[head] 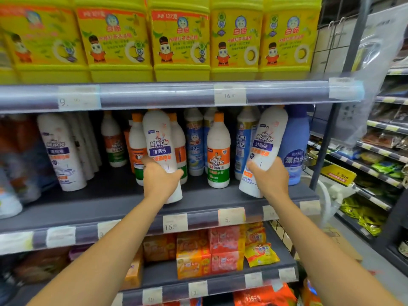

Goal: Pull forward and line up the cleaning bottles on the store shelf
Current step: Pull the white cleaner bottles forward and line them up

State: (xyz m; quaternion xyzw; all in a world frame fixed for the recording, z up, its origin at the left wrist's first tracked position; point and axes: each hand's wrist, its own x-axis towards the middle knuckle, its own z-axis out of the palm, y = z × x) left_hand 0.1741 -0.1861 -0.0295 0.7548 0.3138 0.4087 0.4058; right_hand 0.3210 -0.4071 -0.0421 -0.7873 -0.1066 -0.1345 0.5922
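Observation:
Two white Mr Muscle toilet-cleaner bottles are in my hands on the middle shelf. My left hand grips the lower half of one bottle, which leans slightly left near the shelf's middle. My right hand grips the other bottle, tilted to the right at the shelf's right end. Between them stands a white bottle with an orange cap and orange-green label. A third white Mr Muscle bottle stands apart at the left, near the front.
Behind stand orange-capped bottles, blue-labelled bottles and a blue bleach bottle. Yellow detergent tubs fill the shelf above. Boxed and bagged goods sit on the shelf below. Another rack stands to the right.

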